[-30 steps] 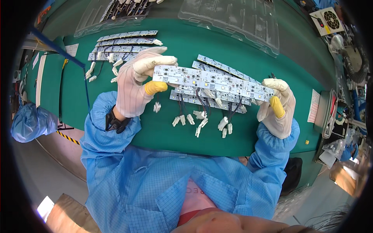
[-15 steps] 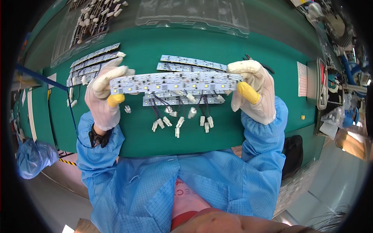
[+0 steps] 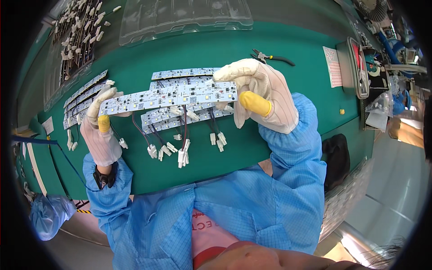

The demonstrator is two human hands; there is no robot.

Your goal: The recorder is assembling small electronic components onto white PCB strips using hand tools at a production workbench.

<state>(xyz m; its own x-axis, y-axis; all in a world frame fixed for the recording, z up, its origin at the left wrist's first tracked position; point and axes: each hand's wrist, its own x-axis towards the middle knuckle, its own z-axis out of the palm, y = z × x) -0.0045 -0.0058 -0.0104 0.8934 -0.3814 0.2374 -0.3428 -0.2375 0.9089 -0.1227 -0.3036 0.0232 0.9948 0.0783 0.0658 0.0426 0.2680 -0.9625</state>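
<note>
From the head camera we look down on a green mat (image 3: 238, 148), and over its middle we hold a narrow white circuit-board strip (image 3: 166, 98) by its two ends, the left end dipping toward us. Our left hand (image 3: 101, 130) pinches one end, thumb in front and fingers curled behind; our right hand (image 3: 265, 96) pinches the other, index finger bent along the far edge. The board masks some fingertips, so we cannot tell how those press. It also covers much of the loose strips (image 3: 189, 72) at mid-mat, and we cannot make out which thin dark and reddish leads belong to which board. Our left hand partly hides the fanned strips (image 3: 85, 101) on the mat's left side. Beyond the mat's far left corner, a heap of wired parts (image 3: 78, 33) is too tangled to separate; a clear tray (image 3: 186, 20) at its far edge is cut off above.

The gloves are pale, faintly striped cloth, with smooth yellow covers on the thumbs. The held board is flat, dotted with tiny square lamps and black components. Blocky white connectors (image 3: 182, 158) lie on the mat's near half. The tray is thin, ribbed plastic; slim-handled pliers (image 3: 272, 57) rest toward the mat's far right.
</note>
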